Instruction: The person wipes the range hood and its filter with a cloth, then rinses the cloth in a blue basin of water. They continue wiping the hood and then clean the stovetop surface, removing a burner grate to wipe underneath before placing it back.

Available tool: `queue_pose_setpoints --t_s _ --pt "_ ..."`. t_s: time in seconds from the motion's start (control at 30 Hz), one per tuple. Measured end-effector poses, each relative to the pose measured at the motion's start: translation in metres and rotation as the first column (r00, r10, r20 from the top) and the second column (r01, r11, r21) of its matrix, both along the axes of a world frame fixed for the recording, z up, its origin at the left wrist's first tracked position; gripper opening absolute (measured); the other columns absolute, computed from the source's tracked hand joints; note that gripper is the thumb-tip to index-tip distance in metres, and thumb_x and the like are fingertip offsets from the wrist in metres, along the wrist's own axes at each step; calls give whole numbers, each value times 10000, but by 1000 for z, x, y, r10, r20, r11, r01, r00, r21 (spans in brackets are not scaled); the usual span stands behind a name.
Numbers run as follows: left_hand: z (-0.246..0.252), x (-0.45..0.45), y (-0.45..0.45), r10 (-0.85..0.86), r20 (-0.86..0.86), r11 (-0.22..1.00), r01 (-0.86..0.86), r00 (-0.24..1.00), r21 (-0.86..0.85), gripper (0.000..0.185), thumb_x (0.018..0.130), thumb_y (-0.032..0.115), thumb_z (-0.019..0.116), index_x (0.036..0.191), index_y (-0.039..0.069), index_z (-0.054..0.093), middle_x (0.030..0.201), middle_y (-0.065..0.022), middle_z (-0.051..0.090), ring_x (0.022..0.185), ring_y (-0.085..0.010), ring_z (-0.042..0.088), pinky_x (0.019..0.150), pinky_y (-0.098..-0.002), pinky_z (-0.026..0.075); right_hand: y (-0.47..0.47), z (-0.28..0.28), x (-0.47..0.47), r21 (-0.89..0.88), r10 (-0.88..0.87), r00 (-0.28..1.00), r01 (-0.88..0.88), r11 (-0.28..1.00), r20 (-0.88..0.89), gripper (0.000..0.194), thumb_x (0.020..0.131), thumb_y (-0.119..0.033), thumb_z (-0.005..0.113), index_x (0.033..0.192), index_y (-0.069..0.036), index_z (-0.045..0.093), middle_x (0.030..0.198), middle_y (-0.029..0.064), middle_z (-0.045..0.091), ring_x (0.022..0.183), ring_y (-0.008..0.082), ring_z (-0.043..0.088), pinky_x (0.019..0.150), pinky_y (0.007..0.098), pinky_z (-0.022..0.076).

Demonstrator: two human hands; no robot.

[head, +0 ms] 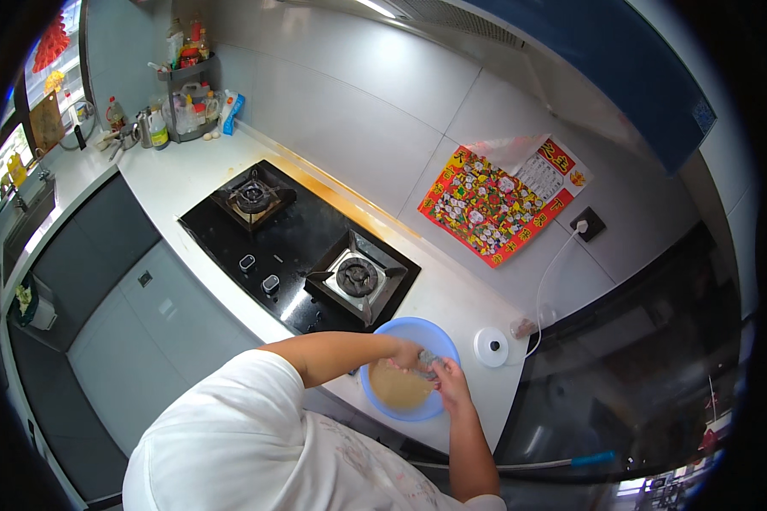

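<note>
A blue plastic basin (415,415) stands on the white countertop, with cloudy brownish liquid (399,386) in its lower part. Above the liquid, inside the rim, both hands meet at a small grey object (429,361) with a rough or mesh-like look; its exact kind cannot be made out. My right hand (449,382) grips it by its near side with thumb and fingers. On its other side is my left hand (407,353), blurred and bent downward, touching or very near it. The left fingers' hold on the object is unclear.
Beside the basin lies a black gas hob (300,236) with two burners. A white round lid (491,347) with a black knob sits right of the basin, near a white power cord (539,300). Bottles and a corner rack (190,102) stand at the far left.
</note>
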State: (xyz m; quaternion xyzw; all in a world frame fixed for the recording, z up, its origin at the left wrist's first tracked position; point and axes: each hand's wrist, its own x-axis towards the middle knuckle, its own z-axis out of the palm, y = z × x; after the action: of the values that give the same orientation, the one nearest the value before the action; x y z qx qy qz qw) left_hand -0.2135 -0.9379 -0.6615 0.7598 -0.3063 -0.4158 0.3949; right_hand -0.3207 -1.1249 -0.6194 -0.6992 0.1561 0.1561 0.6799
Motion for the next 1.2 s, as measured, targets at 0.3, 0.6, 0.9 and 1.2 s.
queue_pose_setpoints --t_s 0.3,0.6,0.9,1.2 --pt "45 -3 40 333 117 942 -324 936 -91 518 1037 490 503 1312 73 639 1026 -116 706 863 -250 664 751 -384 559 42 24 19 -365 20 905 152 918 425 99 992 -135 656 1006 -61 593 913 -3 636 779 63 532 694 227 423" --pt "103 1 165 221 -881 435 -851 417 -294 462 1071 495 458 1189 90 644 1127 -69 687 1037 -205 628 904 -375 500 237 47 90 644 -252 965 152 750 66 265 1064 -341 555 1111 -85 600 1006 46 672 895 165 658 802 328 540" --pt "110 30 319 508 -773 287 -921 379 -264 600 1084 546 364 1413 70 520 1388 -128 584 1269 -258 535 1081 -429 412 398 51 134 -603 197 765 293 742 613 382 1085 -381 421 1122 -41 591 1199 214 620 1111 383 610 943 451 474" --pt "119 76 414 241 -897 72 -929 370 -364 291 1027 278 577 1282 142 614 1168 -61 689 1081 -223 670 980 -414 527 446 94 166 -655 400 641 218 723 655 258 1006 -125 547 1177 -8 701 1251 163 683 1198 279 628 1044 376 464"
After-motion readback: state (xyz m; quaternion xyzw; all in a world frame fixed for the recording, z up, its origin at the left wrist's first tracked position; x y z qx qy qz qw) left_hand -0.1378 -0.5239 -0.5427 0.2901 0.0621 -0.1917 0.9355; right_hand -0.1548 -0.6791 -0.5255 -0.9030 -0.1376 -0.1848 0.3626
